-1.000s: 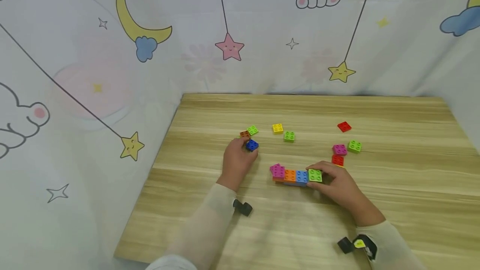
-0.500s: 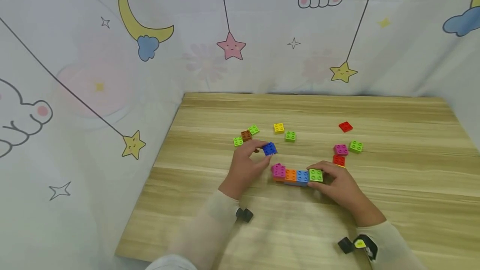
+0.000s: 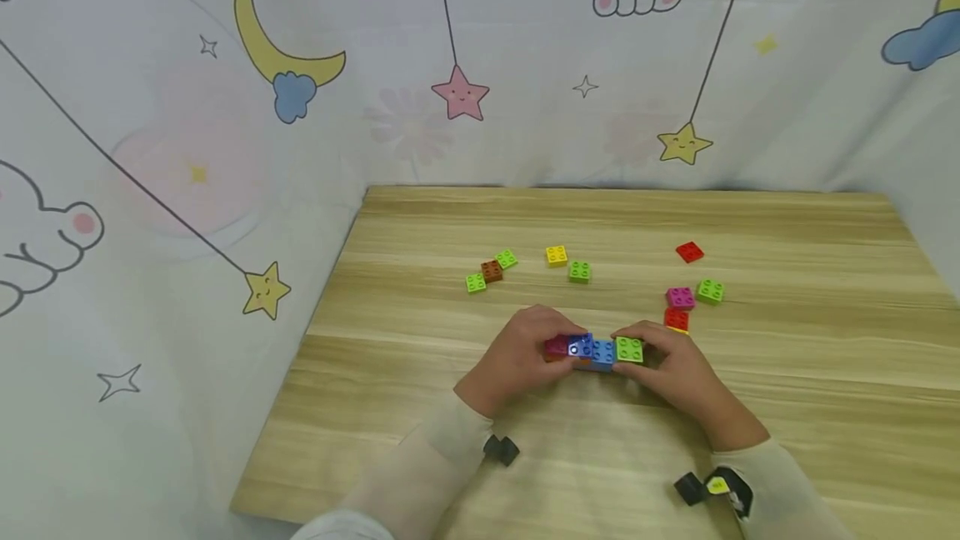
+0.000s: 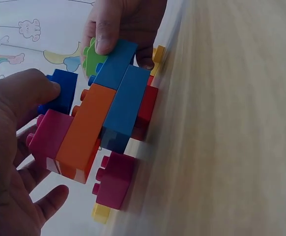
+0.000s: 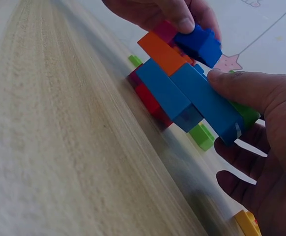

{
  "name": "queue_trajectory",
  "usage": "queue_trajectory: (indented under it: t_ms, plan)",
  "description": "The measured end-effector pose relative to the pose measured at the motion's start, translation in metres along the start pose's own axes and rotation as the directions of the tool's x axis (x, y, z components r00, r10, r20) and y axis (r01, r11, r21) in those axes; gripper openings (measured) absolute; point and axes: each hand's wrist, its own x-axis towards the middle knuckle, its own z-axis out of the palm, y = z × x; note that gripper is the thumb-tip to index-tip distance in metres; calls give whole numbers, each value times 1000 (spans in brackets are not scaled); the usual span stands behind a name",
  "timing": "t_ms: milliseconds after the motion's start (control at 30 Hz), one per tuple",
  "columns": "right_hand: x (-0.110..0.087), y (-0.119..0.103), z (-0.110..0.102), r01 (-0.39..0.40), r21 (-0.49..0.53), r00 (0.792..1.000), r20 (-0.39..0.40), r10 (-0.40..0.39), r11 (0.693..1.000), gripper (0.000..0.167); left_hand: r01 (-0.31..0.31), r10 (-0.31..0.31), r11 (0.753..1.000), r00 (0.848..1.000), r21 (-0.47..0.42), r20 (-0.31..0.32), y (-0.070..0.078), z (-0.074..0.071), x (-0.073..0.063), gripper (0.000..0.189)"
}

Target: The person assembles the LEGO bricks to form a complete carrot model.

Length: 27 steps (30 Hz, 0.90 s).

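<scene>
The left hand (image 3: 517,361) pinches the dark blue brick (image 3: 581,346) between thumb and fingers, just below centre of the head view. This brick is tilted over the orange brick (image 4: 86,130) of the block assembly (image 3: 602,356). The right hand (image 3: 678,373) clamps the opposite end, at the green brick (image 3: 629,349).

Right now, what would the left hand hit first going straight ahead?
Probably the green brick at the right hand, just past the light blue studs; depth is unclear, so that hand might come first.
</scene>
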Motion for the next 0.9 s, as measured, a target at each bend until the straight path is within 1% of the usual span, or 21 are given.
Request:
queue_trajectory:
  t_ms: [100, 200, 400, 600, 833, 900]
  plan:
    - [0, 0, 0, 6, -1, 1000, -4, -6, 1000, 35, 3, -3, 1000, 1000, 13, 14, -3, 2, 1, 33]
    - [0, 0, 0, 5, 6, 1000, 1, -5, 1000, 35, 20, -20, 1000, 1000, 21, 22, -4, 3, 2, 32]
    - [1, 0, 0, -1, 14, 1000, 12, 1, 1000, 36, 27, -27, 1000, 1000, 15, 12, -1, 2, 2, 32]
    - [0, 0, 1, 14, 9, 1000, 10, -14, 1000, 35, 35, -36, 999, 999, 31, 27, 0, 2, 3, 30]
    - [0, 0, 1, 18, 4, 1000, 14, -18, 1000, 34, 84, -84, 996, 995, 3, 53, 0, 1, 5, 32]
    - [0, 0, 1, 23, 7, 1000, 11, -23, 1000, 34, 87, -87, 996, 994, -1, 61, 1, 0, 6, 32]
